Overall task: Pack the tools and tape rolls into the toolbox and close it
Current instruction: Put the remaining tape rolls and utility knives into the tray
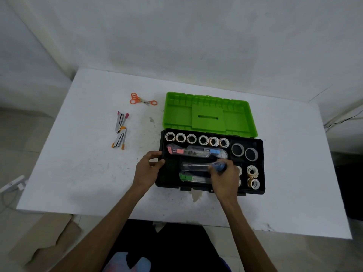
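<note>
Gripping blue-handled screwdriver (204, 166) in right hand (224, 176), shaft pointing left along toolbox (261, 173), left hand (148, 169) fingers clasping its edge

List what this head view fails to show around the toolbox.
- Rolls under the right hand: mostly covered, count unclear.
- Green-tipped tool: its right end is hidden by that hand.
- Toolbox latches: too small to judge.
- Stapler-like tools on the table: too small to identify.

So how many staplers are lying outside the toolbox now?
2. Both lie on the white table, left of the toolbox: the pink stapler farther away, the orange stapler just nearer, almost touching.
</note>
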